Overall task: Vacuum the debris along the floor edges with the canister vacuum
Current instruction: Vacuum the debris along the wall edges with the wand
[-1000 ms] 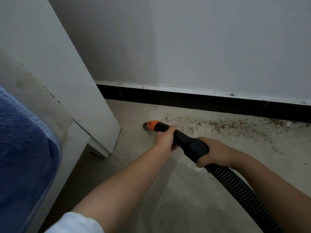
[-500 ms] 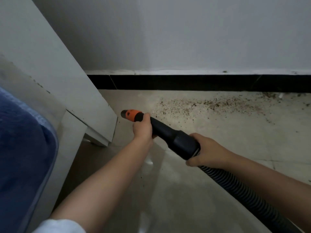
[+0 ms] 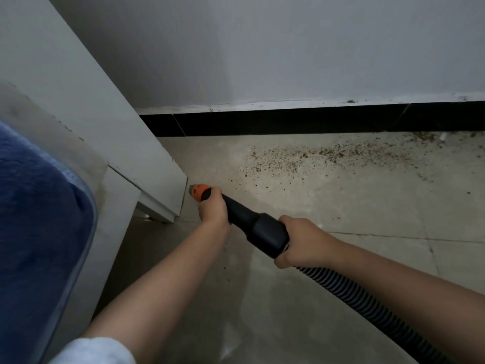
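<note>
both hands are clenched on the black plastic vacuum nozzle tube [image 3: 236, 211]: the left hand [image 3: 212, 208] wraps it just behind the orange nozzle tip [image 3: 198, 192] at the middle of the frame, and the right hand [image 3: 301, 241] grasps the thicker black cuff [image 3: 270, 236] where the ribbed black hose [image 3: 367, 303] joins, right of centre. the hose runs down to the lower right edge. the tube is matte black, widening in steps toward the cuff; its tip is bright orange with a dark opening, pointing to the left and sitting just beside the lower corner of the pale grey-white furniture panel [image 3: 105, 122]. whether the tip touches the floor cannot be told.

brown crumbly debris [image 3: 315, 158] lies scattered on the beige tiled floor [image 3: 341, 206] in the upper right, along the black skirting board [image 3: 288, 122], well apart from the tip. a blue blanket [image 3: 36, 232] fills the left edge.

compared with half a second ago, the tip has moved left, from open floor to right by the panel corner, and the left hand now covers more of the orange part. the debris patch looks unchanged.
</note>
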`<state>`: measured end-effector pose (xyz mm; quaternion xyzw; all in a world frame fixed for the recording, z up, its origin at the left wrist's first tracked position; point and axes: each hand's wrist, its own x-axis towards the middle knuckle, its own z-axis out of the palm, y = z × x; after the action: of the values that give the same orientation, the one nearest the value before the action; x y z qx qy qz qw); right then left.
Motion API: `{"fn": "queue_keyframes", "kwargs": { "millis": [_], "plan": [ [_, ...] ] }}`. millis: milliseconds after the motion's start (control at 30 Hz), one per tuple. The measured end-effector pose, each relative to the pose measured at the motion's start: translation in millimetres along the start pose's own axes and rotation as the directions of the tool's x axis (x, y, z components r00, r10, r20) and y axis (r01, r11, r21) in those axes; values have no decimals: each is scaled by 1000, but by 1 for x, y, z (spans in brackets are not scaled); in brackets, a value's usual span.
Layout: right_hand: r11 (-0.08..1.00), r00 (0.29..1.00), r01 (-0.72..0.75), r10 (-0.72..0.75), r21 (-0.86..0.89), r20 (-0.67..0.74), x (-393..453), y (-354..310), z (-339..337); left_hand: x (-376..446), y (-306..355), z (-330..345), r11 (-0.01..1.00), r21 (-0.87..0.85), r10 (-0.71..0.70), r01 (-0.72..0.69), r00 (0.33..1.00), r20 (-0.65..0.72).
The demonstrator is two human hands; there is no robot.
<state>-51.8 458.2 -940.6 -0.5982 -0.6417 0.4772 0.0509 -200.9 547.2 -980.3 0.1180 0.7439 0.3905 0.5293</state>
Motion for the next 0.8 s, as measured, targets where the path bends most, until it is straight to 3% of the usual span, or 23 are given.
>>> {"fn": "queue_keyframes", "kwargs": {
  "millis": [267,367,500,633,800],
  "plan": [
    [1000,999,-20,19,15,34,25,-9,13,18,10,-1,999,29,23,-21,998,-63],
    [1000,999,-28,28,9,35,25,-10,10,14,14,2,997,21,80,-80,997,-15],
    [999,996,-49,50,-17,69,18,-2,-9,3,5,6,1000,-14,7,-6,999,46],
    [996,987,-56,65,-65,144,7,7,-18,-11,-11,3,1000,-17,-20,20,1000,5],
    [992,992,-88,95,-85,81,-13,12,-14,-26,-16,7,998,-8,-56,57,992,117]
  ]
}}
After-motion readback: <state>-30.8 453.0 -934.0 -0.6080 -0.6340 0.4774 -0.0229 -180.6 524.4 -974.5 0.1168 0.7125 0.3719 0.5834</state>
